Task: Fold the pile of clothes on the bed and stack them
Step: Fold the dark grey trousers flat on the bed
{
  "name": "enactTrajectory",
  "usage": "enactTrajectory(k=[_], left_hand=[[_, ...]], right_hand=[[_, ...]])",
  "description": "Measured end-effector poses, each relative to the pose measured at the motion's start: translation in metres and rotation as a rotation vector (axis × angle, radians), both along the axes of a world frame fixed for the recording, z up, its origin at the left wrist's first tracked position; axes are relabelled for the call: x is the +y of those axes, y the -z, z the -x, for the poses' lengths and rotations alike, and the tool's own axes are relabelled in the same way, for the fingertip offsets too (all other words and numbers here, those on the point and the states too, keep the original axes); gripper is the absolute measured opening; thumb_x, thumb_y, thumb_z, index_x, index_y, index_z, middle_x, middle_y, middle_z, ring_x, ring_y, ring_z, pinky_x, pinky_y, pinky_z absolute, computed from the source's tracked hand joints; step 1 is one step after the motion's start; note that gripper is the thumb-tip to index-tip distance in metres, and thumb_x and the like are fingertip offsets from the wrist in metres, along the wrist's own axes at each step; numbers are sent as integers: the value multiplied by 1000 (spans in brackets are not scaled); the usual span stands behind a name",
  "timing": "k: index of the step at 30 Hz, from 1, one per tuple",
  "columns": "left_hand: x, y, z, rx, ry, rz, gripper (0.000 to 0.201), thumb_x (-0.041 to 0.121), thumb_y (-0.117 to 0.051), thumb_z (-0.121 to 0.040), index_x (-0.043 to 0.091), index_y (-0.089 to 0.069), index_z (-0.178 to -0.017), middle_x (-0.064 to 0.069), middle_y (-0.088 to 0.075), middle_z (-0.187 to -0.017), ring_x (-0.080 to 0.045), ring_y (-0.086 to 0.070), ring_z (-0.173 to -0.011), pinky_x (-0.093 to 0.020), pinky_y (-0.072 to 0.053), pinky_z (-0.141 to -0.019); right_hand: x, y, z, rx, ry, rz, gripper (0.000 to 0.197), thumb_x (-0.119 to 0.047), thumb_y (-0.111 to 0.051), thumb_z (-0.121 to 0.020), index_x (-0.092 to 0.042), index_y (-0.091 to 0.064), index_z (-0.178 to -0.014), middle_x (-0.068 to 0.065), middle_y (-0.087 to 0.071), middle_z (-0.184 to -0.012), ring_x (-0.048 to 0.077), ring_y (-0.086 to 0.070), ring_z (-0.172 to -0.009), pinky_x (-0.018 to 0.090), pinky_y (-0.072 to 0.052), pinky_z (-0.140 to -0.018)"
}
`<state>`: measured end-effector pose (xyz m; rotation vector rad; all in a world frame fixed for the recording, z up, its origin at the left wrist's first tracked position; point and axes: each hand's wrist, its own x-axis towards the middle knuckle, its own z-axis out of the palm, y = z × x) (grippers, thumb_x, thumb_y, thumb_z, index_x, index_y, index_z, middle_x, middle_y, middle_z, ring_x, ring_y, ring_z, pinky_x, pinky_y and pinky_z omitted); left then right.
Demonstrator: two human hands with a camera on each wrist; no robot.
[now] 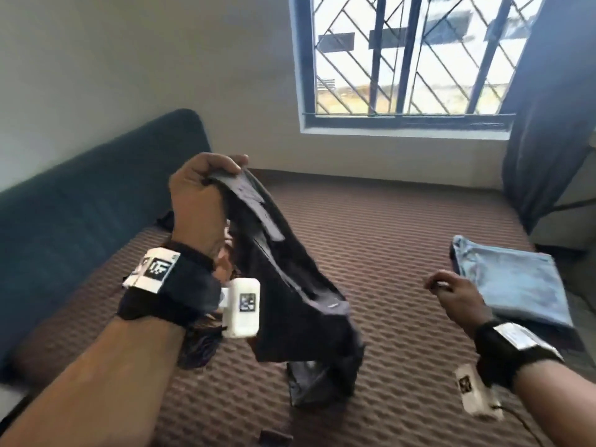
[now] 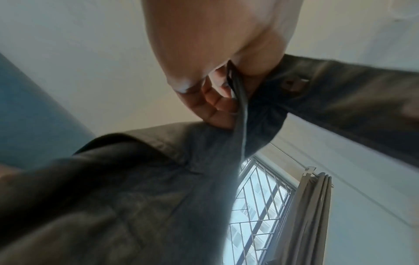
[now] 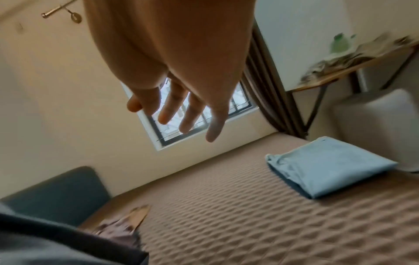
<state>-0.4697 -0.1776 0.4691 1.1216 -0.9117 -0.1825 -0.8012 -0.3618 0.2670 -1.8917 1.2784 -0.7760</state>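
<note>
**Hands mid-fold: one dark garment lifted, one blue piece already done**

Left hand (image 1: 201,191) is raised above the bed (image 1: 403,227), its fingers and thumb pinching the upper edge of a dark garment (image 1: 290,285); the left wrist view shows the cloth bunched in that grip, with a button near the fingers. The garment hangs down from there, and its lower end rests crumpled on the bed's quilted brown cover. Right hand (image 1: 454,293) hovers apart from the cloth, holding nothing; in the right wrist view its fingers (image 3: 192,114) are loosely extended.

On the right side of the bed lies a folded light-blue garment (image 1: 509,285), flat and squared, so at least one piece looks finished. Behind the left wrist, some patterned cloth (image 1: 196,346) lies unfolded on the bed, likely what remains of the pile; how much is there cannot be told. By my reading the task is at an early-to-middle stage: the dark garment is not yet laid out or folded, nothing is stacked on the blue piece, and the patterned cloth waits.
</note>
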Motion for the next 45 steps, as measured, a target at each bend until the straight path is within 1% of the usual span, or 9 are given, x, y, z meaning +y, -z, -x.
enactTrajectory(k=[2,6,11,18,21,26,32,36,45], left_hand=[[9,-12,5,-43,12,-33,30,-8,-46,-61,14,-64,-69,-18,-72,-96,-26,-67,-93,-34,-52,-87],[10,-20,17,-130,-81,-39,32,-11,-43,-60,10,-64,-71,-21,-71,-95,-25,-68,-93,-30,-52,-86],[8,-25,-4,-44,-154,-65,31,-6,-48,-67,14,-67,-83,-11,-70,-92,-22,-66,-91,-28,-52,-83],[9,-13,-24,169,-417,-115,22,2,-53,-79,19,-62,-69,8,-58,-63,-9,-52,-62,-25,-45,-57],[14,-4,-30,317,-395,-151,21,6,-52,-90,15,-57,-72,-3,-54,-72,-16,-50,-66,-25,-43,-57],[32,-1,-57,516,-213,-330,46,29,-63,-76,6,-64,-116,-16,-69,-109,-31,-70,-94,-48,-57,-83],[34,12,-71,455,-318,-407,42,16,-37,-105,-1,-43,-143,3,-55,-86,-10,-56,-73,-28,-49,-68],[26,15,-67,460,-278,-465,34,9,-43,-102,-3,-52,-133,-1,-57,-84,-11,-62,-65,-25,-52,-62],[6,15,-57,334,-201,-529,27,13,-63,-68,0,-70,-90,-24,-69,-86,-36,-67,-82,-55,-53,-83]], right_hand=[[14,6,-23,-115,-113,-174,29,17,-61,-85,-12,-64,-89,20,-65,-86,-3,-50,-44,7,-35,-43],[50,23,-92,-119,-549,-285,43,4,-76,-80,-26,-61,-106,11,-63,-119,15,-62,-94,13,-50,-69],[92,42,-157,-49,-887,-121,71,-12,-82,-72,-19,-53,-136,-11,-48,-130,-9,-47,-115,3,-36,-92],[89,85,-187,75,-797,-30,67,-62,-67,-58,-46,-59,-123,-8,-58,-125,19,-54,-117,39,-44,-102],[87,84,-193,-77,-606,-81,19,-41,-63,-73,-48,-54,-89,-19,-64,-94,10,-60,-94,43,-49,-87],[65,54,-174,-409,-423,-348,29,12,-49,-93,-15,-43,-86,-5,-56,-63,6,-45,-53,25,-38,-49],[15,10,-119,-167,-576,-328,25,8,-76,-77,2,-63,-97,5,-63,-76,13,-57,-71,31,-48,-65],[6,-12,-99,-48,-497,-153,36,10,-74,-73,-12,-46,-64,-7,-40,-59,1,-35,-55,27,-31,-54],[9,-60,-85,-314,-437,-382,13,-12,-61,-95,-10,-68,-84,5,-68,-79,13,-62,-70,26,-50,-62]])
